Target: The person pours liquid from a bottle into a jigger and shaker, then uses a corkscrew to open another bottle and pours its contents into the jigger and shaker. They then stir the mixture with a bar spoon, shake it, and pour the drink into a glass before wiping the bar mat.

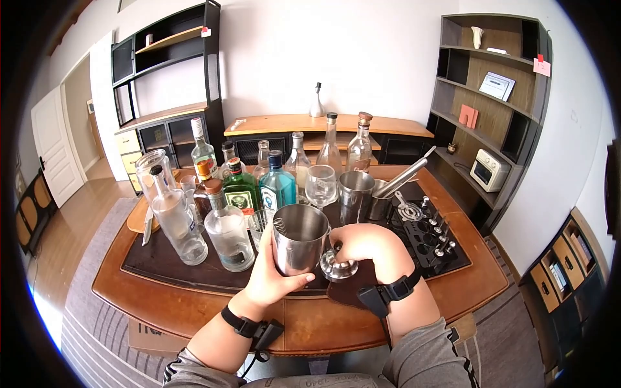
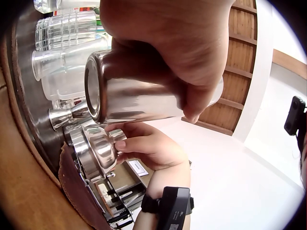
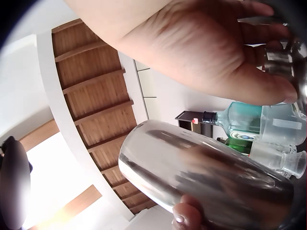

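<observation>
In the head view, the left hand [image 1: 268, 281] reaches forward, fingers curled around one metal cup [image 1: 301, 249], thumb across its front. Right of those fingers, the right hand [image 1: 357, 244] bends down sharply at the wrist, over one domed metal lid [image 1: 339, 269]. Beyond the left fingers stand one green bottle [image 1: 241, 194] and one blue bottle [image 1: 279, 184]; beyond the right, one metal tumbler [image 1: 353, 197].

In the left wrist view, the right thumb and fingers pinch the lid's narrow top, its wide rim below them. One jigger [image 2: 67, 116] stands beyond the left fingers, near the cup's base.

In the right wrist view, the right fingers close around the lid, partly cut off; one left fingertip presses the cup.
</observation>
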`<state>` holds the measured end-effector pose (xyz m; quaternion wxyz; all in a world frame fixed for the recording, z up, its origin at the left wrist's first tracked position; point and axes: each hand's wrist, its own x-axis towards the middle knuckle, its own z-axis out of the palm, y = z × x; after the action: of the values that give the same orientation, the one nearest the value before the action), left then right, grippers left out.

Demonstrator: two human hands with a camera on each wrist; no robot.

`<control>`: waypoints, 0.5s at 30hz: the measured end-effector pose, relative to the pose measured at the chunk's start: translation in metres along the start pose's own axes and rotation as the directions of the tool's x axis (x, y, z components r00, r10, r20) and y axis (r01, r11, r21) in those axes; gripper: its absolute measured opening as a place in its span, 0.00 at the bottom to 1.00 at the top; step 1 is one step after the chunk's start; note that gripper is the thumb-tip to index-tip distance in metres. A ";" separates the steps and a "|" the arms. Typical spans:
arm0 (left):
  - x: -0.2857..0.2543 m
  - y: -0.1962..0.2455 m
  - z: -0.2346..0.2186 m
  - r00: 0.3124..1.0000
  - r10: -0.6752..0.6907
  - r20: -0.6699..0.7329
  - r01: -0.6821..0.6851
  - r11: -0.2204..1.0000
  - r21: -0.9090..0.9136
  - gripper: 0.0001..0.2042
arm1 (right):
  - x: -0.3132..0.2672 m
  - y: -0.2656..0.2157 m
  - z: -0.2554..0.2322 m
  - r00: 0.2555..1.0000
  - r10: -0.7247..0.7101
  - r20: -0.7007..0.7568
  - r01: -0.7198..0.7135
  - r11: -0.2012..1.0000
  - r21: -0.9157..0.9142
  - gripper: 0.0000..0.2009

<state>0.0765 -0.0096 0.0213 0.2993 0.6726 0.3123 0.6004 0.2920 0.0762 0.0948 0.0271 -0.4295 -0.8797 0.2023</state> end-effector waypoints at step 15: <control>0.000 0.002 0.000 1.000 0.001 0.005 -0.001 0.999 0.054 0.59 | 0.034 0.019 0.031 0.991 0.011 0.132 -0.006 0.999 -0.036 0.22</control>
<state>0.0764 -0.0108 0.0228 0.2818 0.6821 0.3271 0.5902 0.2777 0.1028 0.0544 -0.0395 -0.4193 -0.8812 0.2146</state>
